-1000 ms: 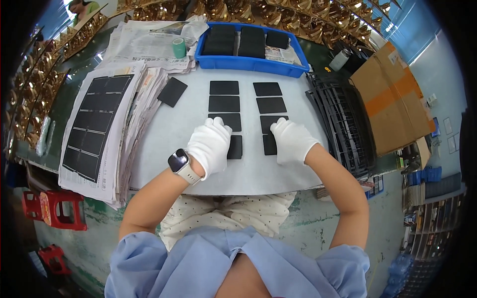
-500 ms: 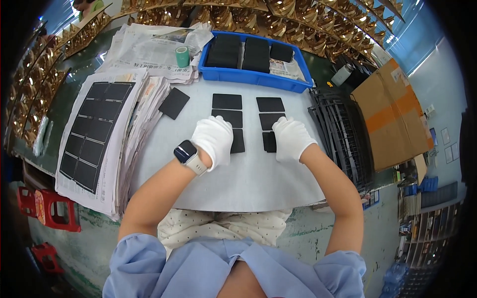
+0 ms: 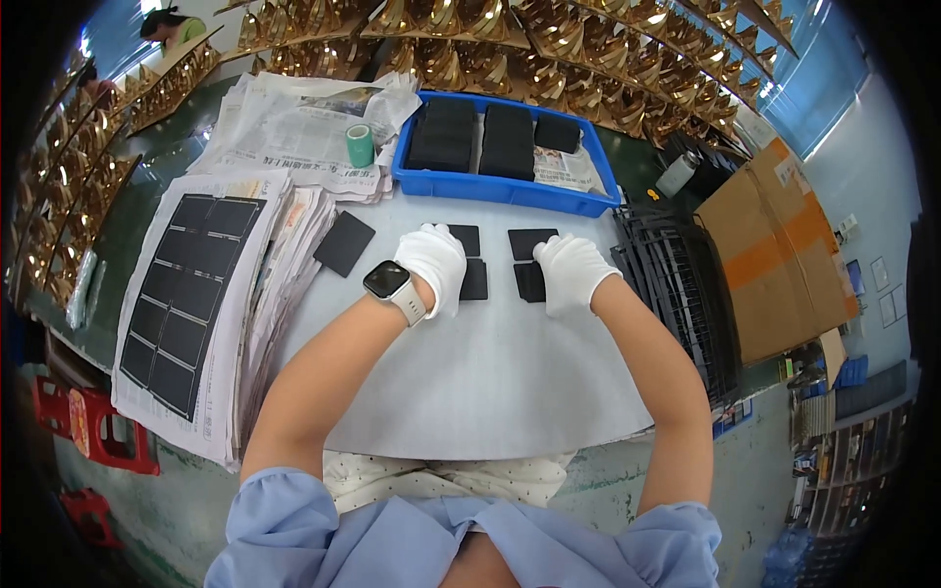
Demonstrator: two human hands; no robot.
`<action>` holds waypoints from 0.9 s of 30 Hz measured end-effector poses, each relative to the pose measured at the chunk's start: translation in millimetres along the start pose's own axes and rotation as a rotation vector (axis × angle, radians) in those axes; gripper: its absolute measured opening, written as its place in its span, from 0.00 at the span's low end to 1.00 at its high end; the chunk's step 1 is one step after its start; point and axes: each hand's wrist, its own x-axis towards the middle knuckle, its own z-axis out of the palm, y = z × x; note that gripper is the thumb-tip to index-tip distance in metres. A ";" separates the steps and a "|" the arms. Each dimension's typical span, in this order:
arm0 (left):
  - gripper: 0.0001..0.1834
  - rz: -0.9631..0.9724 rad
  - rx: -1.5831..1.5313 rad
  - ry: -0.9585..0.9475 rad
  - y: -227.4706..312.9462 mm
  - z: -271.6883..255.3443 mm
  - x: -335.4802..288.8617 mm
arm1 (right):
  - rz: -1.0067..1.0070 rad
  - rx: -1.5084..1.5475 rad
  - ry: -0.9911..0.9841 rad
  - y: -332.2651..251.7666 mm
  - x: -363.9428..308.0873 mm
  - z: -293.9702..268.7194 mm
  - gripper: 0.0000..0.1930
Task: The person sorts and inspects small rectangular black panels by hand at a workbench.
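The left hand [image 3: 431, 267], in a white glove, has its fingers bent closed on the outer side of the near left plate [image 3: 475, 281], a thin black rectangle showing just to its right; its thumb is out of sight. The right hand [image 3: 571, 272], gloved likewise, is curled the same way on the near right plate [image 3: 529, 283], which shows just to its left. By the left hand's fingertips lies the far left plate [image 3: 470, 240], and by the right hand's the far right plate [image 3: 527, 241]. Left of the left hand, a loose black plate [image 3: 345, 244] lies aslant on the bench [image 3: 470, 392], just beside a pile of newspapers [image 3: 223, 387]. Ahead of both hands stands a blue tray [image 3: 500, 189] holding stacked black pieces [image 3: 441, 135], with a green tape roll [image 3: 360, 147] to its left. Right of the right hand are dark frames [image 3: 676, 294], then a cardboard box [image 3: 779, 260]
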 end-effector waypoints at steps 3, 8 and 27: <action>0.27 0.018 0.031 -0.029 -3.9 11.8 9.7 | -0.031 -0.025 -0.037 -1.5 6.6 -5.0 0.24; 0.26 0.092 0.006 -0.197 -8.5 0.7 22.5 | -0.036 -0.013 0.012 16.1 23.9 -6.2 0.23; 0.30 0.045 -0.619 0.203 -28.9 19.5 38.2 | -0.061 0.044 -0.014 -7.8 25.3 -44.4 0.22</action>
